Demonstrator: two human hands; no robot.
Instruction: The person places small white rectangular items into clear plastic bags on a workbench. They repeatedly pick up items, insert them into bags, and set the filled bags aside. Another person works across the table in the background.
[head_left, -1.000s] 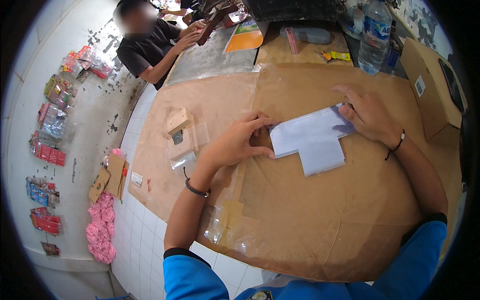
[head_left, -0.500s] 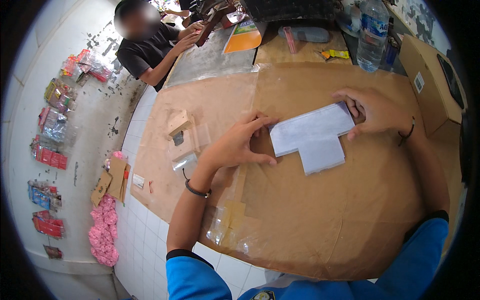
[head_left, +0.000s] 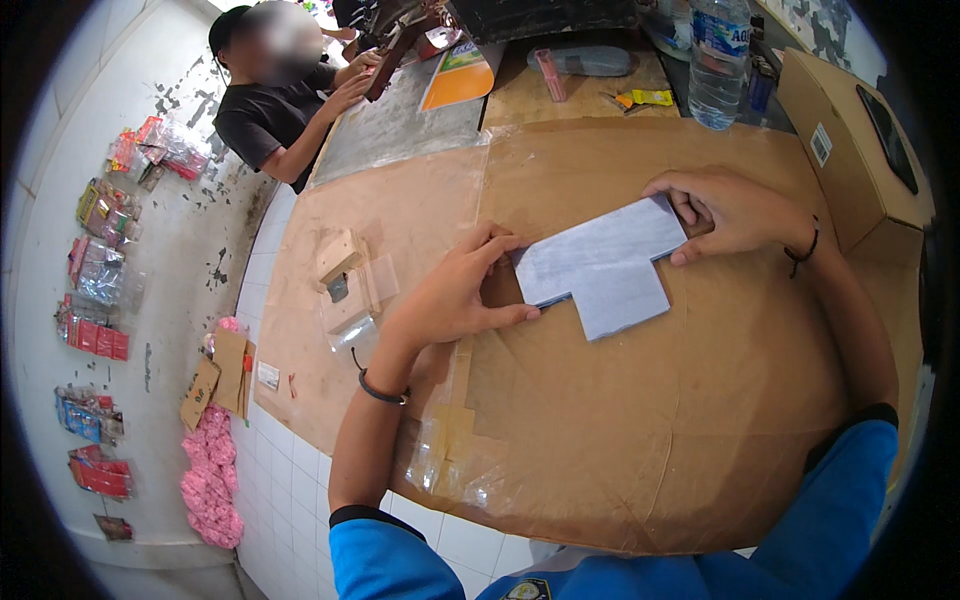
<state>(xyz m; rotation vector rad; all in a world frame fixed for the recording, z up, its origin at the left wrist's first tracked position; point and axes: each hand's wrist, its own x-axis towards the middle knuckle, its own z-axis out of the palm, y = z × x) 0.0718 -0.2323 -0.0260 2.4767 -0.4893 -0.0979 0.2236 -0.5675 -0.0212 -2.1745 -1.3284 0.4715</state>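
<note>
A T-shaped piece of white paper or card (head_left: 605, 255), seemingly a stack of several layers, lies on the brown-covered table between my two hands. My left hand (head_left: 462, 285) grips its left end, the fingers at the upper corner and the thumb at the lower one. At the other end my right hand (head_left: 735, 215) pinches the short edge, with fingers curled at the top corner and thumb below. Left of my left hand sits a pale wooden block piece (head_left: 345, 255) with a dark grey insert, beside clear plastic (head_left: 380, 278).
A cardboard box (head_left: 845, 150) with a phone (head_left: 885, 135) on it stands at the right, near a water bottle (head_left: 718, 65). Yellow wrappers (head_left: 650, 97) and a pinkish tube (head_left: 550, 75) lie at the back. A person (head_left: 270, 110) works at the far left.
The whole view has shifted, so table and things appear slightly further left. Both hands keep their hold on the white T-shaped piece, which lies slightly differently turned.
</note>
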